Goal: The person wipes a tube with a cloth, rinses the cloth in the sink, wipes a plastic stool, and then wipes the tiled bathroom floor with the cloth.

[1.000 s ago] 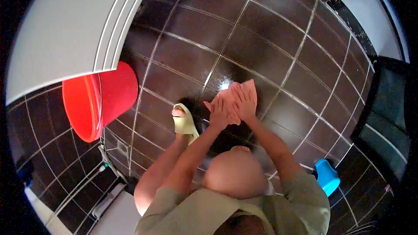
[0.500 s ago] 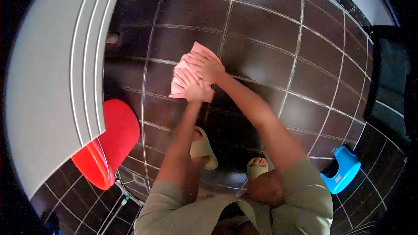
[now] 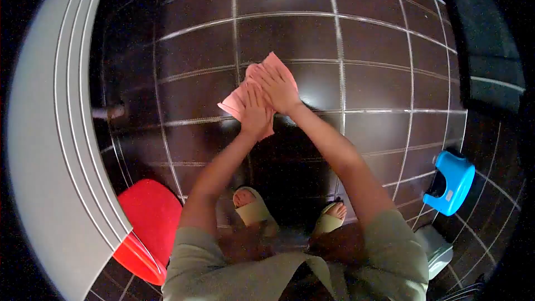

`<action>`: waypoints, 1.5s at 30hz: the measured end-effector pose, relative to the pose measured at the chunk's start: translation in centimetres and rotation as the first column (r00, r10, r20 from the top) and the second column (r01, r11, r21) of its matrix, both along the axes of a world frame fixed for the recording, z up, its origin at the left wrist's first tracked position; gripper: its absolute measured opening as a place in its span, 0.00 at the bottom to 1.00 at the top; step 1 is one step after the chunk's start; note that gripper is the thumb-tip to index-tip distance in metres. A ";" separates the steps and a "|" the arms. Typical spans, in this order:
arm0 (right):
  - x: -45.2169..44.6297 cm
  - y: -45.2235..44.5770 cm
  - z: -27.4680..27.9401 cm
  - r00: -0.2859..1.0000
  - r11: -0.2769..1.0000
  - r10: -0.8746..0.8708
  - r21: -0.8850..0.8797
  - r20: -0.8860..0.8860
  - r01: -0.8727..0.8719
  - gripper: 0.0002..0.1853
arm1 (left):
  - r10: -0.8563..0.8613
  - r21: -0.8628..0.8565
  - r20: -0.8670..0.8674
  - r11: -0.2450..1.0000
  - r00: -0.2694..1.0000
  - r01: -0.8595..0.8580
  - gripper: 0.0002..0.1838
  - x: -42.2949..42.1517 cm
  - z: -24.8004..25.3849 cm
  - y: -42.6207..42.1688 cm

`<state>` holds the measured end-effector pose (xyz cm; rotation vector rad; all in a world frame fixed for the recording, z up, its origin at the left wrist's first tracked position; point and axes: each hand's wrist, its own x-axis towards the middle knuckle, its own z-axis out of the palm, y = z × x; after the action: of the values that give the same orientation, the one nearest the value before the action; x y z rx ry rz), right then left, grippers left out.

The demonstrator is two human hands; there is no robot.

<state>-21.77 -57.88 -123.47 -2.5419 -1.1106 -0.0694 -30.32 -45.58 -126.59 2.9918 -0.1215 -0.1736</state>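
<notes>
A pink cloth (image 3: pixel 236 102) lies flattened and slightly creased on the dark tiled floor (image 3: pixel 295 36) ahead of my feet. My left hand (image 3: pixel 255 116) rests palm down on its near left part, fingers stretched forward. Just right of it and a little farther away, my right hand (image 3: pixel 282 92) presses flat on the cloth with extended fingers. The two hands are close together, and the left fingertips lie beside the right hand. Parts of the cloth under both palms are hidden.
To the left is a pale panel (image 3: pixel 39 134) with a red plastic container (image 3: pixel 150 212) partly behind it. A blue stool (image 3: pixel 457 184) and a grey-white object (image 3: pixel 437 251) stand at right. My slippers (image 3: pixel 253 209) are below my arms.
Both hands have slid the cloth to the right across the tiles, past a grout line. The view has turned, and the grey-white object at lower right has come into sight.
</notes>
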 end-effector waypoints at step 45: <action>-17.2 -25.2 0.1 0.290 0.294 -0.949 -0.014 -0.124 0.956 0.33 | -0.825 -0.026 0.076 0.560 0.560 0.828 0.38 -2.5 3.8 -26.2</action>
<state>-38.97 -83.09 -123.37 -2.6880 0.6478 -0.2584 -32.85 -71.77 -122.84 2.5931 -1.5260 -0.1682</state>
